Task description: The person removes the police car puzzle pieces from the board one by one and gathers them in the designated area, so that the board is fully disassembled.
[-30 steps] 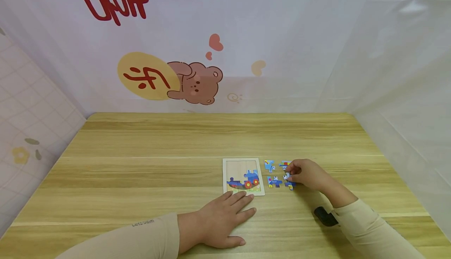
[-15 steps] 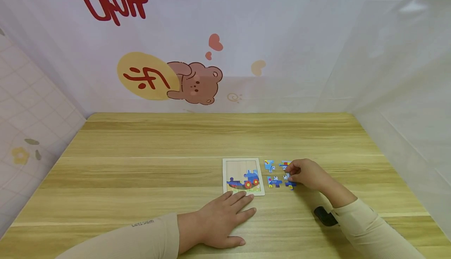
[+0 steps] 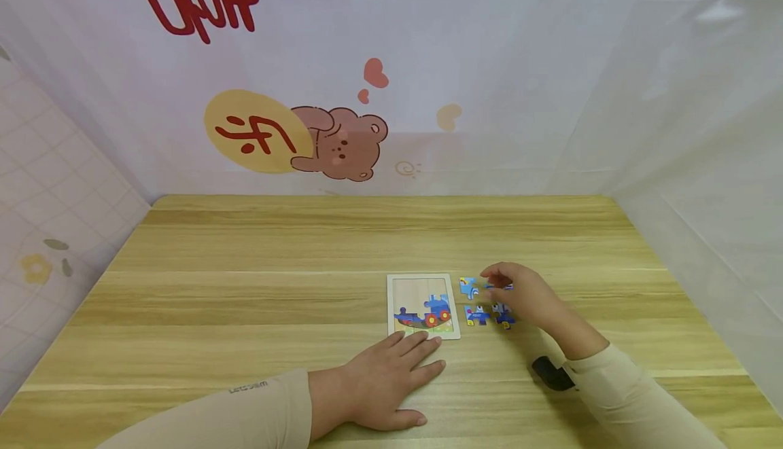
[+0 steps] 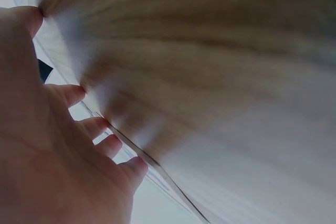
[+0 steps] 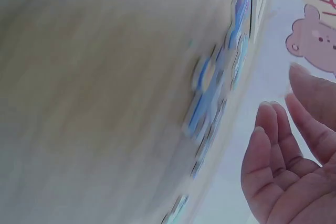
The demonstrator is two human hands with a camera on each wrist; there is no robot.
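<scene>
A wooden puzzle tray (image 3: 422, 276) with a light rim lies on the table, its lower part filled with pieces of a blue train picture. My left hand (image 3: 391, 381) lies flat with fingers spread, fingertips at the tray's near edge. To the right of the tray are several loose jigsaw pieces: a light-blue one (image 3: 468, 286), a dark-blue one (image 3: 476, 314) and another blue one (image 3: 504, 317). Over them hovers my right hand (image 3: 529, 299), partly hiding one more at the back. Its fingers (image 5: 257, 150) are loosely bent, with nothing between thumb and fingers in the right wrist view.
The wood-grain table (image 3: 275, 245) reaches back to a white curtain (image 3: 520, 96) printed with a bear and red lettering. A dark wrist device (image 3: 552, 374) sits below the right cuff. In the left wrist view, the tray's edge (image 4: 173, 187) runs beneath the fingertips.
My right hand has released the near right jigsaw piece and moved up and slightly left over the back pieces. That piece remains on the table. The left hand has not moved.
</scene>
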